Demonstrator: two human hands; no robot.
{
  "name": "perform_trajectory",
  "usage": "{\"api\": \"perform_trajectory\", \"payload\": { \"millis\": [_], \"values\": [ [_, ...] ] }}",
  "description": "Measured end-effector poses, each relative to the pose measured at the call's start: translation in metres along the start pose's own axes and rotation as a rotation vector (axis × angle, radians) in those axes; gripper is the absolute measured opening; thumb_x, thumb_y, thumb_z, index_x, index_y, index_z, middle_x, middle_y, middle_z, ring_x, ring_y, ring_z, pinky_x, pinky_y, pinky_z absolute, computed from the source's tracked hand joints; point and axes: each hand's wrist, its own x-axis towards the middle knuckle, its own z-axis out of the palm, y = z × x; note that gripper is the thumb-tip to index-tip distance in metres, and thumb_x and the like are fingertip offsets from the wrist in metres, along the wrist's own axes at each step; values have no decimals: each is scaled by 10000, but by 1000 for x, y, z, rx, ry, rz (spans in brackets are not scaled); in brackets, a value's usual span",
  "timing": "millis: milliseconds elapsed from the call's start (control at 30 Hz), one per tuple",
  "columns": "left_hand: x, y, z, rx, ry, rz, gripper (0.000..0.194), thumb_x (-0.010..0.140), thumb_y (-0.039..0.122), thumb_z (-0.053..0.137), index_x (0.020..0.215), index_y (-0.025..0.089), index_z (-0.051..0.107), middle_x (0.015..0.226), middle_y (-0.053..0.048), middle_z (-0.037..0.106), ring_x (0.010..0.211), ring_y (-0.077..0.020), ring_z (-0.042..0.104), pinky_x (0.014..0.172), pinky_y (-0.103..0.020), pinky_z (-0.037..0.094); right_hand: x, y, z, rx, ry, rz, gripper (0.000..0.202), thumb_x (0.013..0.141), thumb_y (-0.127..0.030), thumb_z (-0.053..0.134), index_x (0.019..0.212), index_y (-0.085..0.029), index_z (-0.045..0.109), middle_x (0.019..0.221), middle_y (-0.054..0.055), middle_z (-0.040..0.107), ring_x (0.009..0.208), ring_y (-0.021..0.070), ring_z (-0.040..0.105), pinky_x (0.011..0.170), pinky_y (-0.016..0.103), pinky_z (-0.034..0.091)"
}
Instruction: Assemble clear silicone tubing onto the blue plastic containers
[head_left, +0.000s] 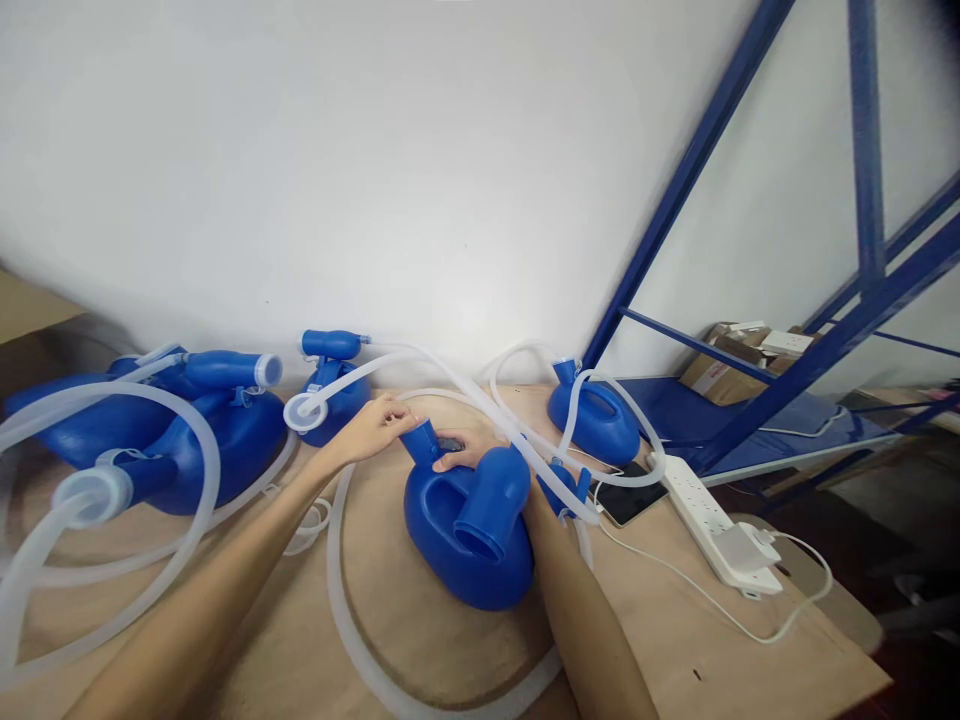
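Observation:
A blue plastic urinal bottle [465,575] with a moulded handle lies on the wooden table in front of me. The fingers of my left hand [379,425] are pinched at the rim of its short neck [420,442]; anything small between them is too fine to make out. Behind the neck, my right hand [471,447] closes around a small dark object [450,443], which sits against the neck and is mostly hidden. A wide blue spout piece [491,505] rests over the bottle, its opening tilted down toward me, covering part of my right wrist.
More blue bottles with clear tubes [210,440] crowd the left; others stand near the wall [337,405] and at right [596,420]. A tube [345,610] loops around the bottle. A phone [630,497], a power strip [701,510] and a blue metal rack [675,190] are at right.

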Motion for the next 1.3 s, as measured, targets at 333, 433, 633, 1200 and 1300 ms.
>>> {"api": "perform_trajectory", "payload": {
  "millis": [333, 433, 633, 1200, 1300],
  "values": [
    [-3, -5, -5, -135, -212, 100, 640, 955, 608, 559, 522, 195, 332, 538, 39, 267, 533, -92, 229, 498, -279, 183, 2, -28, 3, 125, -435, -81, 383, 716, -486, 861, 1017, -256, 807, 966, 11, 796, 1085, 252, 742, 1082, 402, 522],
    [-4, -5, -6, -177, -264, 79, 648, 942, 655, 545, 515, 186, 413, 515, 30, 302, 525, -97, 262, 480, -271, 210, 2, -34, 1, 122, -524, -94, 359, 768, -490, 829, 1041, -260, 796, 974, 2, 792, 1061, 242, 740, 1063, 396, 523],
    [-1, -4, -6, -234, -300, 22, 678, 893, 668, 591, 471, 195, 353, 519, 32, 269, 515, -88, 240, 485, -275, 205, 4, -27, 2, 96, -470, -77, 257, 713, -411, 876, 923, -272, 825, 927, 4, 797, 1015, 272, 745, 1020, 405, 544],
    [-12, 16, -10, -226, -197, -247, 443, 693, 516, 768, 521, 177, 540, 529, 42, 431, 570, -112, 357, 532, -258, 247, 6, -16, 5, 45, -506, 42, 874, 682, -596, 892, 1453, -266, 643, 1530, 41, 605, 1480, 337, 484, 1288, 454, 294],
    [-7, 19, -10, -276, -250, -278, 460, 665, 504, 774, 465, 190, 504, 477, 58, 348, 526, -100, 300, 515, -265, 213, 2, -19, 3, -25, -466, 110, 863, 667, -601, 902, 1433, -287, 663, 1551, 32, 587, 1480, 363, 480, 1289, 457, 284]
  ]
}}
